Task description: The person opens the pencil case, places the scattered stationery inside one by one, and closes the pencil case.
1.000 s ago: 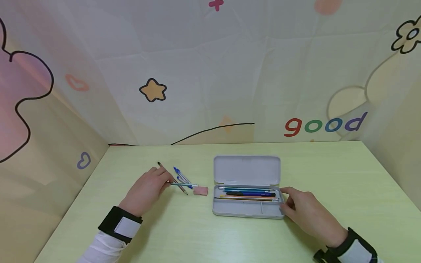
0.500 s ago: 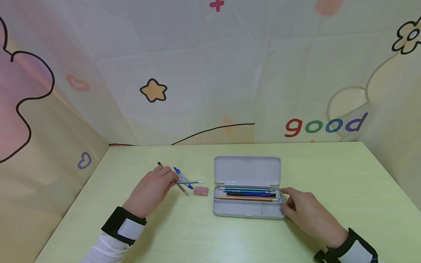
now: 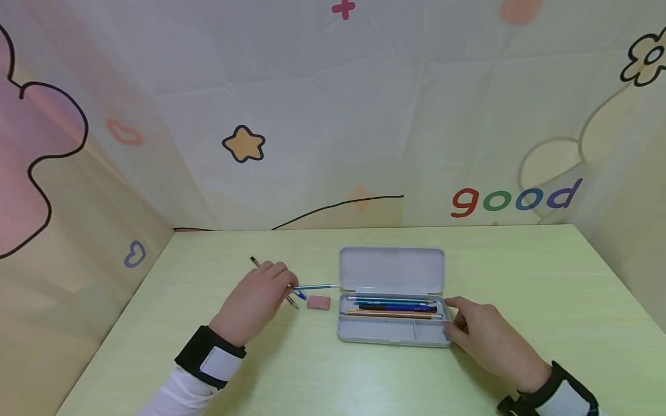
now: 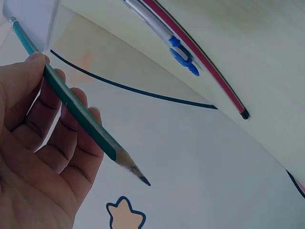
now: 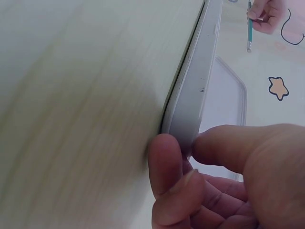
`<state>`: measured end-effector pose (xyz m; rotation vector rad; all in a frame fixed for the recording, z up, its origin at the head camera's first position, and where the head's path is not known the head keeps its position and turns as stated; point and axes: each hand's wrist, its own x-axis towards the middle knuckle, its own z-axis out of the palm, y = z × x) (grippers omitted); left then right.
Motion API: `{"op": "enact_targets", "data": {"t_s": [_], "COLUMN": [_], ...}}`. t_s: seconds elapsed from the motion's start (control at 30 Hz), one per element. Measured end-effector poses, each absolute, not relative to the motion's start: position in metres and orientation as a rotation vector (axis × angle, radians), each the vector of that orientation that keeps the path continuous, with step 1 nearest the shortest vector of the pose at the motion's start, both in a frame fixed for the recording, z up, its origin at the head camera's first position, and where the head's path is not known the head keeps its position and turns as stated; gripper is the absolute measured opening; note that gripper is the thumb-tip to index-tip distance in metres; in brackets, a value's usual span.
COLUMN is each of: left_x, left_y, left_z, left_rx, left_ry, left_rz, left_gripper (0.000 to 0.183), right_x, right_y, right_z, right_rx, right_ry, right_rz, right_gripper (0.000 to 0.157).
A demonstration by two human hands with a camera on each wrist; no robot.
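Left hand (image 3: 260, 300), pinching the pencil (image 3: 316, 286), has shifted rightward, so the pencil, jutting from its right, now has little gap left to the case (image 3: 374, 329), pinched by the unmoved right hand (image 3: 486, 335).

Cloth-walled tabletop booth (image 3: 468, 115); can't tell if home, lab or office. Pale wood-grain table (image 3: 364, 375) at 6 o'clock, creased sheet (image 3: 333, 127) at 12, side cloth (image 3: 78, 289) at 9. Cartoon star (image 3: 243, 144) at 10, flower (image 3: 654, 56) at 2, "good" lettering (image 3: 518, 199) at 3.
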<state>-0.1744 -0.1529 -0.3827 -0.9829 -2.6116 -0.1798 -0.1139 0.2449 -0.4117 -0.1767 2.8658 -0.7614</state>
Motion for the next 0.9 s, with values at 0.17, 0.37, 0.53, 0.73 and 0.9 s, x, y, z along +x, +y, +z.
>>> {"op": "enact_targets", "data": {"t_s": [0.17, 0.37, 0.53, 0.73, 0.9], "left_x": [-0.175, -0.174, -0.174, -0.173, -0.173], "left_y": [-0.143, -0.132, -0.123, -0.113, -0.103], "left_z": [-0.382, -0.378, -0.377, -0.377, -0.377], "left_rx": [-1.004, -1.055, -1.055, -1.085, -1.104], "left_ry": [-2.616, -2.572, -2.592, -2.590, -2.589], "left_rz": [-0.157, -0.130, -0.114, -0.130, -0.152], "left_gripper": [0.011, 0.012, 0.019, 0.019, 0.027], "right_x": [-0.114, -0.114, -0.115, -0.115, -0.114], "right_y": [0.245, 0.246, 0.246, 0.246, 0.246], "right_z": [-0.412, -0.413, -0.413, -0.412, -0.412], "right_rx": [-0.173, -0.177, -0.165, -0.170, -0.180], "right_ry": [2.855, 2.857, 2.849, 2.854, 2.861], "right_rz": [-0.768, -0.766, -0.768, -0.763, -0.762], "right_gripper": [0.054, 0.054, 0.055, 0.054, 0.053]}}
